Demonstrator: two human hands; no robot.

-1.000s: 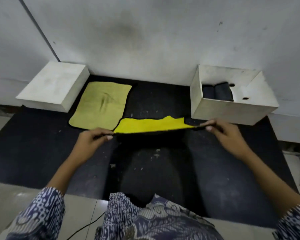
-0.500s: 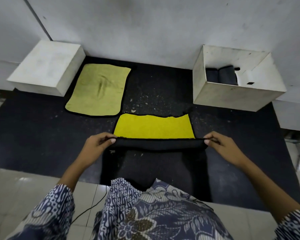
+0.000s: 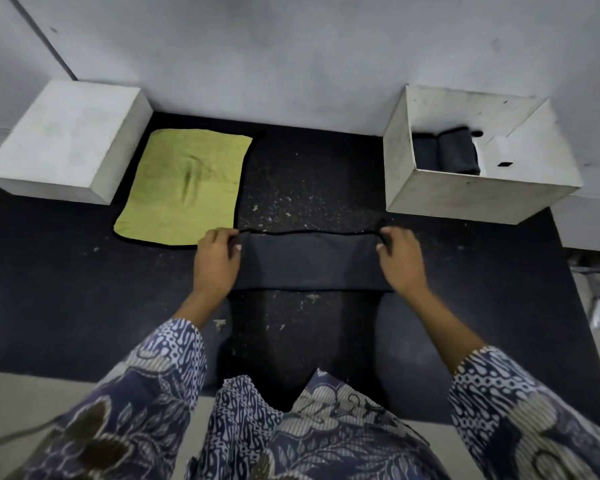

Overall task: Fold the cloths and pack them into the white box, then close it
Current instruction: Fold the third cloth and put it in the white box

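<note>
A folded dark grey rectangular cloth [image 3: 309,261] is seen lying flat on the black floor mat [image 3: 66,289], at the middle of the scene, long side running left to right. Its far left corner is pinched by the left hand [image 3: 215,261], thumb and fingers curled onto the edge; its far right corner is pinched likewise by the right hand [image 3: 400,261]. Both hands are laid over the short ends of the cloth. A second cloth, yellow-green and rectangular with a black hem [image 3: 187,185], is spread flat on the mat, far and left of the dark cloth, its near right corner just beside the left hand. An open white square box [image 3: 465,199] stands at the far right against the grey wall [image 3: 291,57]; two dark folded cloths [image 3: 444,154] are noted inside it, side by side. A closed white rectangular box [image 3: 66,136] sits at the far left, touching the yellow-green cloth's left edge. Blue-and-white patterned sleeves [image 3: 174,368] are visible at the near edge. White specks are scattered on the mat.
</note>
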